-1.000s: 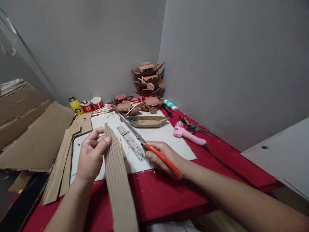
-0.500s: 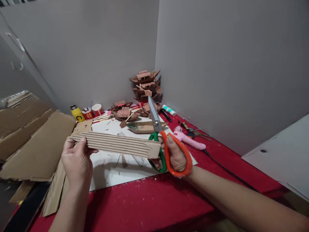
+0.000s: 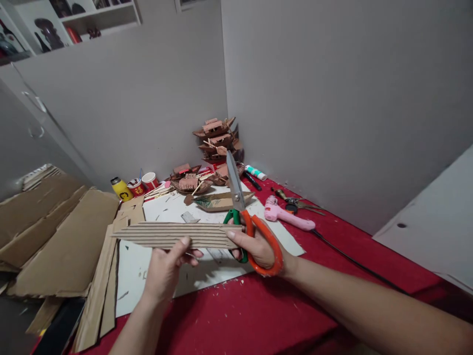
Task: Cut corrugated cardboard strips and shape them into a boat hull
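Note:
A ridged strip of corrugated cardboard (image 3: 158, 234) is held level over the white board (image 3: 129, 291). My left hand (image 3: 168, 268) pinches its lower edge near the middle, thumb on the ridges. My right hand (image 3: 258, 249) grips scissors (image 3: 236, 190) with one green and one orange handle; their blades are closed and point up and away. The right thumb also presses on the strip's right end. Just behind, an open cardboard boat hull (image 3: 218, 202) lies on the board.
Finished model boats (image 3: 216, 140) are stacked in the corner, with others in front. A pink hot glue gun (image 3: 288, 217) and its cord lie at right on the red cloth (image 3: 221, 320). Cardboard sheets (image 3: 62, 246) are piled at left. Paper cups (image 3: 150, 181) and a yellow bottle (image 3: 121, 189) stand behind.
My left hand has slid right along the strip from its left end to near its middle. My right thumb now rests on the strip. The camera view has tilted up.

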`<state>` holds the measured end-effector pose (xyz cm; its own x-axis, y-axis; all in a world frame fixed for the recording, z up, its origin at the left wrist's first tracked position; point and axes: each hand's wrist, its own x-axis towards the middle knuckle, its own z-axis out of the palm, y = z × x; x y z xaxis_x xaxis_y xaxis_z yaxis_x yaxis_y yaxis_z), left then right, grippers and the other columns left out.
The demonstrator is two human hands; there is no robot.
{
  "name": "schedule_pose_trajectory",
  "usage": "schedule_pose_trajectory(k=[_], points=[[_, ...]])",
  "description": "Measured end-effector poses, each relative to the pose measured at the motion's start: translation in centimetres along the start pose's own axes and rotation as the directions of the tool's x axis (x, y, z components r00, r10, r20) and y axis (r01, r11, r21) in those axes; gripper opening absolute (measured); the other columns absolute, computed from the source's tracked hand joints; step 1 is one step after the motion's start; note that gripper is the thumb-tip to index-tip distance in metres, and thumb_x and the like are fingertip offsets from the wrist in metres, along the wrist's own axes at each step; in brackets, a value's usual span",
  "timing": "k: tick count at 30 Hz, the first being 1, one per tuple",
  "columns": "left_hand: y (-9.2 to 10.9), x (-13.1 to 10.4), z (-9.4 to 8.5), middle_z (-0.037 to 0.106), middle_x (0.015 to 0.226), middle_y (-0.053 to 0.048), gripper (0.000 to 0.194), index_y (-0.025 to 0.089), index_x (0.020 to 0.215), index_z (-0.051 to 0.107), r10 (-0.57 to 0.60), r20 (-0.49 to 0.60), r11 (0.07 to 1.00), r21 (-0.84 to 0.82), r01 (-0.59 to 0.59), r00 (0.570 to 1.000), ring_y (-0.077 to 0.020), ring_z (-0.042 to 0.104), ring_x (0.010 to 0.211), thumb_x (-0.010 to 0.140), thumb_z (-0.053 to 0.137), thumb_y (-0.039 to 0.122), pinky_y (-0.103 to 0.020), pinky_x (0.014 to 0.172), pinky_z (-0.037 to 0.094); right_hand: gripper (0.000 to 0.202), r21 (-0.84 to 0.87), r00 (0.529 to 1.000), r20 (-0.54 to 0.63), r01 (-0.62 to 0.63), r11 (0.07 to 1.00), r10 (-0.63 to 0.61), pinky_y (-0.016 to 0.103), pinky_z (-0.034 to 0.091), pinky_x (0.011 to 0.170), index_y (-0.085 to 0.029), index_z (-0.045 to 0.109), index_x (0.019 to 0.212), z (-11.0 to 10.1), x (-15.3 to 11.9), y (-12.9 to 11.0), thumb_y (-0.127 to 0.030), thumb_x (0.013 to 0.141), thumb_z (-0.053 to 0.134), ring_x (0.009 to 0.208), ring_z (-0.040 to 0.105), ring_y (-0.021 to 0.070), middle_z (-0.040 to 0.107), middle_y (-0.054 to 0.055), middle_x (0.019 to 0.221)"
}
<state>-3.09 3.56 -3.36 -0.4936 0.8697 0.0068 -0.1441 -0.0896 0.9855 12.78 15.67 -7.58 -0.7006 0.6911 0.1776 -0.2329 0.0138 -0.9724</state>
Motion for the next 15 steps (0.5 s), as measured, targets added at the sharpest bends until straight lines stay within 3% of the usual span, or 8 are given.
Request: schedule_pose_trajectory(k=[5,10,15], points=[[-1.3,-1.0,1.6,0.067,0.065,-0.006,0.024,0.011,0.074,0.067,-0.054,0.065,0.998,0.042,0.052,0.996,-0.0171,0.063,0.06,0.073,0.07,0.035,-0.026,0.051,0.05,0.032,0.019,0.997,0.075,-0.013,1.0,0.011,0.02,0.042,0.043,-0.015,0.05,0.087,0.6,-0.4,-0.6,-0.044,0.08,0.061,0.048,0.051,0.0091,0.055,-0.001,0.065],[-1.4,-0.4,0.8,0.067,0.062,-0.007,0.029,0.01,0.067,0.068,-0.048,-0.055,0.997,0.057,0.052,0.997,-0.0147,0.06,0.055,0.073,0.069,0.038,-0.027,0.056,0.051,0.032,0.009,0.998,0.054,0.032,0.999,-0.032,0.019,0.039,0.043,-0.014,0.053,0.079,0.5,-0.3,-0.3,-0.046,0.082,0.058,0.045,0.05,0.0085,0.057,0.0,0.06],[-1.1,0.1,0.0,0.066,0.06,-0.005,0.024,0.011,0.066,0.069,0.052,-0.135,0.996,-0.066,-0.062,0.989,-0.0134,0.06,0.057,0.072,0.07,0.035,-0.024,0.054,0.049,0.031,0.001,0.999,-0.033,-0.019,1.0,0.019,0.017,0.034,0.038,-0.017,0.051,0.083,0.6,-0.2,0.2,-0.047,0.083,0.058,0.04,0.044,0.0059,0.056,-0.002,0.06]])
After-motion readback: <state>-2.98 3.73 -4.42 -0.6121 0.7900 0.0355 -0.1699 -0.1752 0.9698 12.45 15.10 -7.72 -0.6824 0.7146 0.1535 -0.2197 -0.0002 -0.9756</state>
